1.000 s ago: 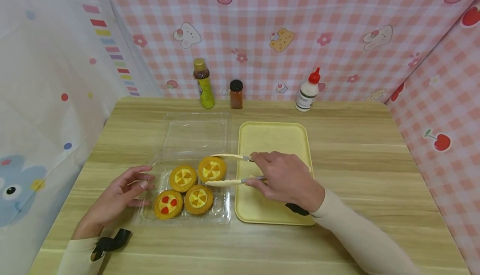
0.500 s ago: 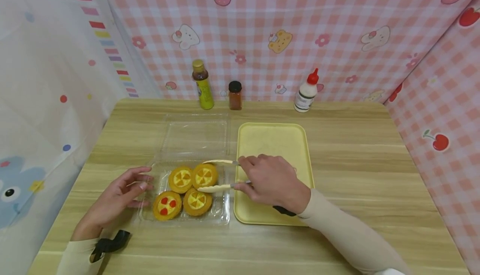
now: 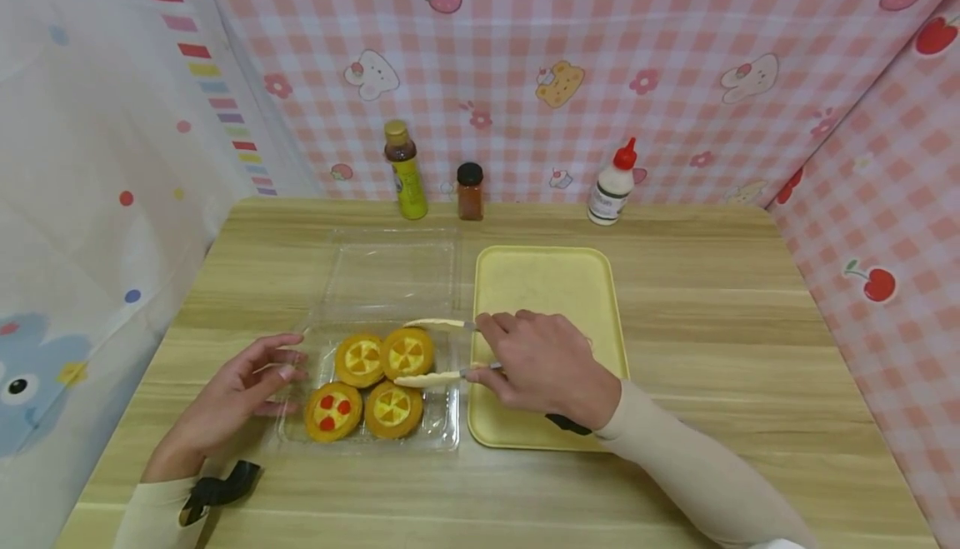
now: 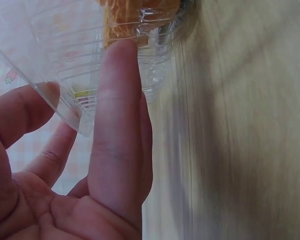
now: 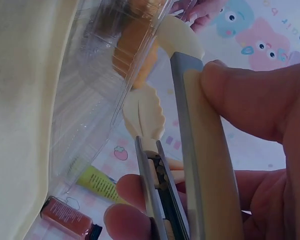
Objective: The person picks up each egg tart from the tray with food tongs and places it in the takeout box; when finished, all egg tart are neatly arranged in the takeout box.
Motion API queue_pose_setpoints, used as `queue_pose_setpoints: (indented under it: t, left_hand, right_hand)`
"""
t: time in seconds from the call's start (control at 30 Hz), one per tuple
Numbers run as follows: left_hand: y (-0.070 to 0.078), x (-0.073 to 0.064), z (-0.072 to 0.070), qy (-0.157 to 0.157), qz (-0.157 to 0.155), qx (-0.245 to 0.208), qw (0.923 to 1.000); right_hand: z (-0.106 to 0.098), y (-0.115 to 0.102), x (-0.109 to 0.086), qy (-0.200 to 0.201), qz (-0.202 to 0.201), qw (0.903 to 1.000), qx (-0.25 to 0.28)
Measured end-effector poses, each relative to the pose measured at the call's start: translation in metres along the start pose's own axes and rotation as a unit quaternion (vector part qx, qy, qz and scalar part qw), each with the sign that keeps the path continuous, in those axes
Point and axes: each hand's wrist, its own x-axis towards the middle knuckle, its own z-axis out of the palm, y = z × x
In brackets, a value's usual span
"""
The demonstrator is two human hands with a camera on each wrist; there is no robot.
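My right hand (image 3: 547, 361) grips a pair of tongs (image 3: 431, 379) with cream scalloped tips, one tip on either side of the upper-right tart (image 3: 407, 353). That tart, topped with orange wedges, overlaps the neighbouring orange tart (image 3: 363, 357) in the head view. Another orange tart (image 3: 393, 409) and a red-topped tart (image 3: 333, 412) sit in front, all in a clear plastic container (image 3: 450, 428). My left hand (image 3: 243, 386) is at the container's left wall. In the left wrist view one long straight finger (image 4: 116, 120) lies along the plastic, with another fingertip at the rim.
The container's clear lid (image 3: 393, 270) lies folded back behind it. To the right is a yellow tray (image 3: 543, 266), partly under my right hand and forearm. Along the back edge stand a green-labelled bottle (image 3: 408, 182), a black-capped jar (image 3: 471, 195) and a red-tipped squeeze bottle (image 3: 611, 191).
My right hand and the tongs moved left and slightly nearer, bringing the upper-right tart up to its neighbour. In the last half second they barely move. My left hand stays at the container's wall.
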Motion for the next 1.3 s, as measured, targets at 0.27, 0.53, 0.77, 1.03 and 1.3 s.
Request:
queue_pose_setpoints:
  t: [0.27,0.53,0.77,1.03,1.3]
  left_hand:
    - [0.002,0.0,0.001,0.0,-0.008,-0.001,1.0]
    - [0.003,0.0,0.002,0.0,-0.006,0.002,1.0]
    - [0.002,0.0,0.002,0.001,0.0,0.005,1.0]
    - [0.001,0.0,0.001,0.0,0.001,0.0,1.0]
    - [0.001,0.0,0.001,-0.001,0.003,0.001,1.0]
  right_hand:
    - [-0.002,0.006,-0.005,0.036,0.001,0.9993,0.003]
    - [-0.004,0.011,-0.009,0.04,0.019,0.9988,0.02]
    - [-0.007,0.019,-0.014,0.045,0.036,0.9971,0.049]
    - [-0.01,0.031,-0.021,0.057,0.059,0.9939,0.074]
    - [-0.006,0.046,-0.028,0.089,0.058,0.9864,0.125]
